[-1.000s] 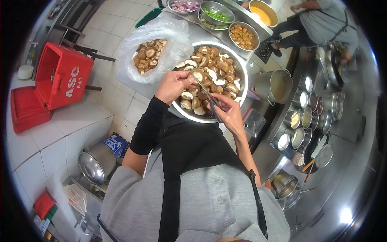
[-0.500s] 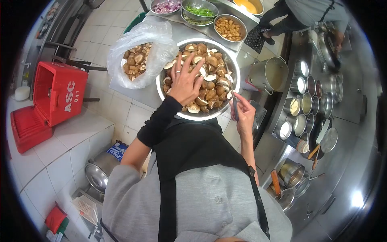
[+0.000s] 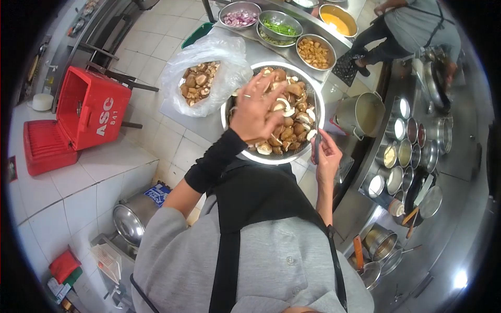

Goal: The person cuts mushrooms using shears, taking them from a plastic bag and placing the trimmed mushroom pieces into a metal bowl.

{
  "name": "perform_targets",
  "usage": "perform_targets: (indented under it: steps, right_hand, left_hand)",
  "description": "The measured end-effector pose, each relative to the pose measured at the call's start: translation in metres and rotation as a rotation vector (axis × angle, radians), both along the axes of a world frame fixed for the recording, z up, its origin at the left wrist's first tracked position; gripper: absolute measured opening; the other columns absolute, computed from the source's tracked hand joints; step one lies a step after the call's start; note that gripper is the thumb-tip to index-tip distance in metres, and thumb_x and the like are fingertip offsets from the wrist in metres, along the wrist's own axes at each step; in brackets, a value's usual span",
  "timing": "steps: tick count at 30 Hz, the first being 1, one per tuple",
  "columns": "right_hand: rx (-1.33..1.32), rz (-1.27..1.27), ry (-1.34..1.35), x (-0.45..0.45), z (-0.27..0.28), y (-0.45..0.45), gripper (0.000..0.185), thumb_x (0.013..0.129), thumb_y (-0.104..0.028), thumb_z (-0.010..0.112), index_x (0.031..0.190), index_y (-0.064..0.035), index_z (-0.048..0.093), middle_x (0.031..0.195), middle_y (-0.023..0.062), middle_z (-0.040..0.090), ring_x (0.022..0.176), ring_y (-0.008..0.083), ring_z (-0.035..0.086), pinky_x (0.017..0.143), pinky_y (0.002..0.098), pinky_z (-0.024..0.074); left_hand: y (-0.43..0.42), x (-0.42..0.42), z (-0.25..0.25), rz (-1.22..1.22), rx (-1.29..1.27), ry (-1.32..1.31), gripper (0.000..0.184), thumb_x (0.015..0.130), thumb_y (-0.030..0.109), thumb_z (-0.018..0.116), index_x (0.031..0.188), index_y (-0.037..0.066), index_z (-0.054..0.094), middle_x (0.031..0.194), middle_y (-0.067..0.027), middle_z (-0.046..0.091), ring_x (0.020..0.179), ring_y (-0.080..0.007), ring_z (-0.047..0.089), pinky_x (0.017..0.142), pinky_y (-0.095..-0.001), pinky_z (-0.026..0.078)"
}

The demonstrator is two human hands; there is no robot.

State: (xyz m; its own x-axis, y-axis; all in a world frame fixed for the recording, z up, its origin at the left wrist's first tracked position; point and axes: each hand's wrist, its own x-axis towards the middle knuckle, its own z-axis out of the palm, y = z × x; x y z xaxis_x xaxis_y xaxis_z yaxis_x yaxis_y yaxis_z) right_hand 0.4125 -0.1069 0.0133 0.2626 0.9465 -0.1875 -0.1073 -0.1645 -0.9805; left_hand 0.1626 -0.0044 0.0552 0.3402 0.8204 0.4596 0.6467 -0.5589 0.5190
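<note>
Head view: one colander (image 3: pixel 322 104), pale-rimmed, on a metal table (image 3: pixel 177 107) before the wearer, filled with brown-capped mushrooms (image 3: pixel 295 121), several cut to show white flesh. Left hand (image 3: pixel 255 113): palm down, fingers spread, a ring on one finger, black sleeve (image 3: pixel 215 163) at the forearm; it lies over the mushrooms on the colander's left side, slightly blurred, so whether the palm touches them cannot be told. Right hand (image 3: pixel 328 155): thumb and fingers pinching a dark-handled knife (image 3: pixel 316 148), upright in the frame, just beside the colander's right rim; the blade is hard to make out. Left of the colander: a clear plastic bag (image 3: pixel 229 55), mouth open, with more mushrooms inside. Beyond, in metal bowls: chopped purple onion (image 3: pixel 240 19), cut green pieces (image 3: pixel 280 27), browned cubes (image 3: pixel 314 51), orange liquid (image 3: pixel 335 22). Right: a deep pot (image 3: pixel 344 115) and a steel counter (image 3: pixel 449 203) bearing small round containers. Far left: a red box (image 3: pixel 88 104) marked ASC 841, lid open. Upper right: another person (image 3: pixel 417 28) in a grey top, near a pan (image 3: pixel 432 86).
</note>
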Motion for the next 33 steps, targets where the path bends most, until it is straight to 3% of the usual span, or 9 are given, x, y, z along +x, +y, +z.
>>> perform_targets:
  steps: [4,6,9,10,13,14,18,25,33]
  right_hand:
    - [0.0,0.041,-0.027,0.004,0.006,-0.004,0.042,0.095,0.003,0.068,0.136,0.0029,0.064,0.086,-0.0004,0.068,0.074,0.0043,0.06,0.066,0.0193,0.0469]
    - [-0.018,0.125,-0.092,-0.003,0.02,0.0,0.044,0.094,0.008,0.062,0.138,0.003,0.062,0.093,0.0015,0.068,0.083,0.0071,0.064,0.079,0.0211,0.0518]
    - [0.049,0.324,-0.09,-0.035,0.052,0.013,0.046,0.093,0.005,0.066,0.139,-0.0005,0.063,0.092,0.001,0.068,0.082,0.0057,0.062,0.075,0.0207,0.0504]
    - [0.053,0.369,-0.126,-0.047,0.045,0.019,0.047,0.092,0.001,0.07,0.138,-0.0051,0.064,0.089,-0.0003,0.067,0.078,0.0047,0.06,0.069,0.0206,0.0483]
    - [0.074,0.49,-0.3,-0.084,0.051,0.032,0.045,0.091,-0.009,0.076,0.135,-0.0078,0.067,0.078,-0.0014,0.064,0.065,0.0052,0.055,0.059,0.024,0.0453]
    - [0.09,0.538,-0.397,-0.095,0.058,0.038,0.046,0.09,-0.012,0.077,0.134,-0.0079,0.068,0.075,0.0013,0.064,0.062,0.0076,0.055,0.058,0.026,0.0461]
    - [0.168,0.635,-0.639,-0.132,0.073,0.065,0.046,0.084,-0.022,0.08,0.127,-0.0076,0.071,0.074,0.0118,0.068,0.059,0.023,0.062,0.062,0.0367,0.0518]
    - [0.204,0.715,-0.707,-0.165,0.071,0.093,0.049,0.082,-0.027,0.08,0.126,-0.0077,0.071,0.08,0.0123,0.071,0.067,0.0261,0.067,0.069,0.0409,0.0551]
    - [0.282,0.785,-0.726,-0.172,0.062,0.112,0.046,0.083,-0.027,0.079,0.124,-0.0062,0.073,0.081,0.0198,0.073,0.07,0.033,0.07,0.075,0.043,0.0556]
  left_hand:
    - [0.018,-0.082,-0.023,0.406,0.044,-0.247,0.027,0.086,-0.003,0.056,0.106,0.004,0.072,0.116,-0.0195,0.066,0.107,-0.038,0.065,0.094,-0.0414,0.051]
    - [0.046,-0.141,-0.069,0.562,-0.217,-0.128,0.032,0.085,-0.005,0.057,0.113,0.002,0.071,0.117,-0.0218,0.068,0.107,-0.0386,0.066,0.096,-0.0429,0.051]
    - [0.066,-0.185,-0.122,0.369,-0.272,0.213,0.035,0.083,0.001,0.065,0.118,0.002,0.07,0.115,-0.0228,0.071,0.108,-0.0405,0.067,0.099,-0.0459,0.051]
    - [0.072,-0.185,-0.122,0.382,-0.562,0.249,0.039,0.081,0.008,0.072,0.12,0.003,0.072,0.111,-0.0244,0.073,0.11,-0.0411,0.068,0.101,-0.0488,0.051]
    - [0.071,-0.175,-0.127,0.482,-0.553,0.268,0.037,0.08,0.013,0.074,0.115,0.003,0.074,0.108,-0.0253,0.073,0.112,-0.0421,0.067,0.102,-0.0485,0.051]
    - [0.072,-0.178,-0.136,0.474,-0.489,0.268,0.034,0.081,0.013,0.075,0.114,0.003,0.075,0.103,-0.0221,0.075,0.103,-0.0351,0.071,0.096,-0.0427,0.055]
    - [0.051,-0.169,-0.093,0.584,-0.57,-0.323,0.027,0.09,0.014,0.075,0.114,0.001,0.075,0.102,-0.0107,0.077,0.091,-0.0181,0.073,0.084,-0.0327,0.059]
    - [0.012,-0.169,-0.057,0.454,-0.705,-1.256,0.035,0.101,0.009,0.065,0.132,-0.009,0.062,0.126,-0.0148,0.069,0.104,-0.0189,0.069,0.091,-0.0326,0.056]
    - [0.0,-0.163,-0.052,0.459,-0.667,-1.278,0.038,0.102,0.011,0.065,0.13,-0.014,0.061,0.123,-0.0173,0.07,0.108,-0.0212,0.069,0.098,-0.0344,0.056]
